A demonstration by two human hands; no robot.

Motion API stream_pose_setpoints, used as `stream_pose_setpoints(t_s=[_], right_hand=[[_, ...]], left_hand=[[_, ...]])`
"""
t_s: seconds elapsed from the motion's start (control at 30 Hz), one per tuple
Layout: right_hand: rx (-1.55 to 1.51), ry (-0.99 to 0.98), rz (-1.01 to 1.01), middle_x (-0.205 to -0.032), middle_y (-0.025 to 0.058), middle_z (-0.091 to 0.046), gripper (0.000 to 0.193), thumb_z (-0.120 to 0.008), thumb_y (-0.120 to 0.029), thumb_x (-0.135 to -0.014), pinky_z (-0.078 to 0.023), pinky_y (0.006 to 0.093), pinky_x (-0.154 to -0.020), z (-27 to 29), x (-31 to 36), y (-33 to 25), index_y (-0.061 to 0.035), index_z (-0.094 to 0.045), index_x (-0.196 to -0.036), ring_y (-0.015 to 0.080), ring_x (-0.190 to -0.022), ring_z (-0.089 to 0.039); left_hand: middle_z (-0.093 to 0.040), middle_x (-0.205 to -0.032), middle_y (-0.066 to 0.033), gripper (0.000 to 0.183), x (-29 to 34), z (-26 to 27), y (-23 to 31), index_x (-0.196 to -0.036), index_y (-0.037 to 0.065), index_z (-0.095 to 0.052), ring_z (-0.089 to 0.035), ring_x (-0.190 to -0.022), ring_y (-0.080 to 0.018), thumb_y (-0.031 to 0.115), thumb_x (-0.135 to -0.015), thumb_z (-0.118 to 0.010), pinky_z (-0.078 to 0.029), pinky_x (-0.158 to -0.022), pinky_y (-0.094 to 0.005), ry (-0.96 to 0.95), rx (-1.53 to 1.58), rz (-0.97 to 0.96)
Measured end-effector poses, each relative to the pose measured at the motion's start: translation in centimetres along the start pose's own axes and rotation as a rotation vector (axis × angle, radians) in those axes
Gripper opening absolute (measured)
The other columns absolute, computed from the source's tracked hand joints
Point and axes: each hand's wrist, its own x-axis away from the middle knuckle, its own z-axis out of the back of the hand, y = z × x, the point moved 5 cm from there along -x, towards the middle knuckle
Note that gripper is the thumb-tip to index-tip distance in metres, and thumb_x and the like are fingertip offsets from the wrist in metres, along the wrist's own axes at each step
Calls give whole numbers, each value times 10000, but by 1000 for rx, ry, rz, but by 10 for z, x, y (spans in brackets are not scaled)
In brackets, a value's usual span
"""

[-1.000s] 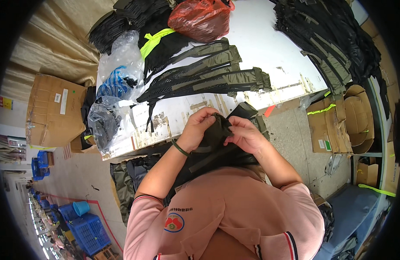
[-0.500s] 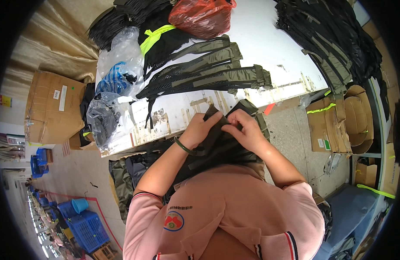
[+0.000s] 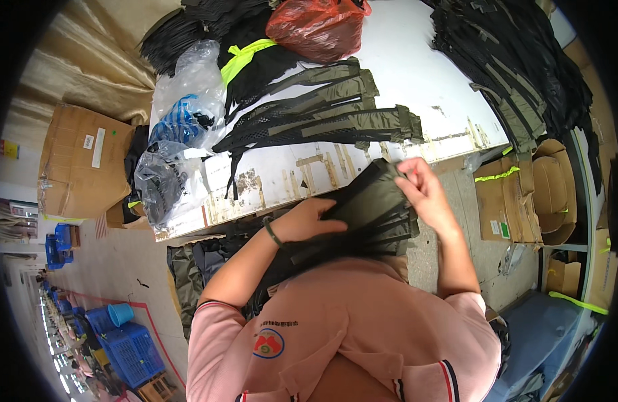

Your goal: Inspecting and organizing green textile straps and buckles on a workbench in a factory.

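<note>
- Dark green and black cloth (image 3: 371, 195) is being worked on. It is by the front edge of the surface (image 3: 416, 77), right of the middle, and comes back over the person's lap. I can't tell how many layers it has.
- Left of the surface, near its left edge, is a big brown box (image 3: 88, 161).
- By the left edge, on top, is a clear plastic bag (image 3: 200, 70) with a blue stripy thing inside.
- The left hand (image 3: 305, 220) is on the cloth's left side, near the front edge. Its fingers are spread, with a gap from the thumb. I can't see them hold anything tight.
- Black net strips with green ends (image 3: 383, 120) lie side by side from the left part to the middle. I think that bit of laying out is done.
- A red bag (image 3: 316, 30) sits farther back, near the middle.
- The right hand (image 3: 424, 194) is at the cloth's far right corner. Its fingers are bent close to the cloth, but I can't tell if they pinch it.
- On the right side is a big dark pile (image 3: 517, 60), hanging past the right front corner.
- The work on the cloth looks only part done, I think, as both hands are at it. How much is left, I can't tell.
</note>
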Motion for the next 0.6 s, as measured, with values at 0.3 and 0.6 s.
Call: stream_pose_setpoints(t_s=[0.3, 0.6], right_hand=[[831, 290, -17, -816, 146, -660, 331, -631, -363, -847, -486, 405, -695, 55, -65, 16, -53, -579, -952, 339, -792, -636], [820, 456, 79, -764, 100, -610, 336, -688, -167, -805, -477, 361, -666, 65, -153, 34, -78, -517, -1081, 270, -726, -602]], left_hand=[[-636, -932, -194, 320, 2, -34, -71, -1048, 46, -482, -595, -893, -399, 261, -860, -625, -461, -729, -467, 180, -490, 38], [-618, -994, -160, 308, 7, -17, -51, -1041, 50, -525, -583, -932, -373, 251, -844, -650, -464, -778, -431, 238, -492, -49]])
